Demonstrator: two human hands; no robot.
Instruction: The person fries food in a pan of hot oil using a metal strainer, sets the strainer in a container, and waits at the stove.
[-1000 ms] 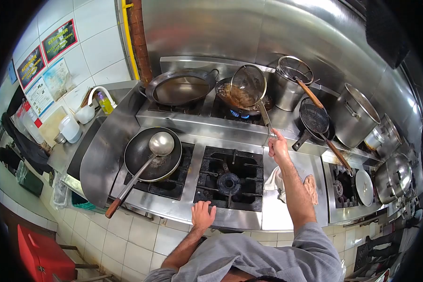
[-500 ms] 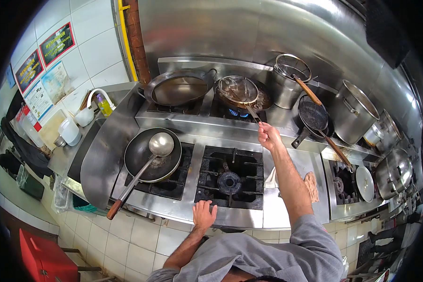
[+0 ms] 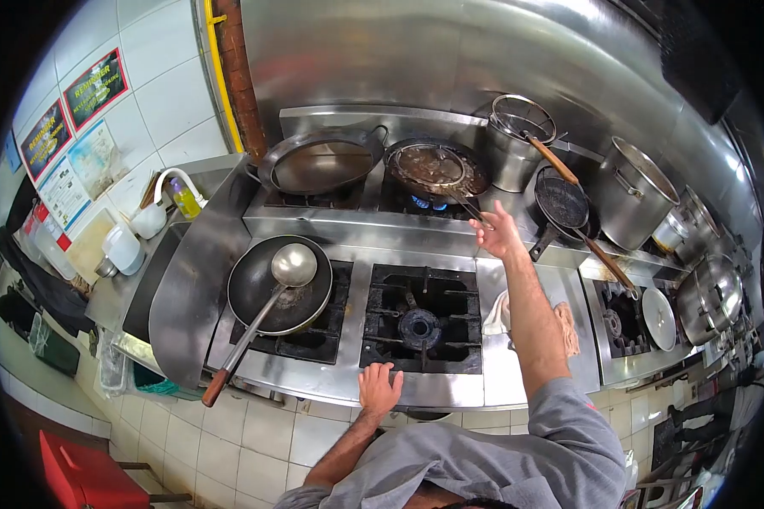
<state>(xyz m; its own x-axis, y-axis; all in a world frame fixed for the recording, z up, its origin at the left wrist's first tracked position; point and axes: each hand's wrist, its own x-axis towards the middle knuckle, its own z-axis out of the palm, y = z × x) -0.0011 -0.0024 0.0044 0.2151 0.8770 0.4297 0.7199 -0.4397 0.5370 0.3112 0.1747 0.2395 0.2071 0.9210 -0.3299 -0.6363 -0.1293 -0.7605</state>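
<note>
My left hand [image 3: 379, 388] lies on the steel front edge of the range, fingers spread, holding nothing. Ahead of it is a burner grate [image 3: 419, 329]. My right hand [image 3: 499, 233] is stretched forward with its fingers apart, right by the end of a strainer's handle [image 3: 467, 206]; whether it still touches the handle is hard to see. The strainer's round mesh head sits down in the bubbling oil of a dark pan [image 3: 396, 184], over a lit blue flame [image 3: 430, 204]. A large steel ladle [image 3: 294, 265] rests in a black wok [image 3: 244, 273] at front left.
Another wide pan of oil [image 3: 324, 167] sits at the back left. To the right are a steel pot [image 3: 513, 159] topped with a strainer, a small black pan [image 3: 562, 204], a tall pot [image 3: 632, 195] and a white plate [image 3: 659, 319]. A cloth [image 3: 566, 329] lies beside my right forearm.
The strainer's head has gone lower into the oil. My right hand has loosened from a closed grip on the handle to spread fingers. My left hand stays at the edge.
</note>
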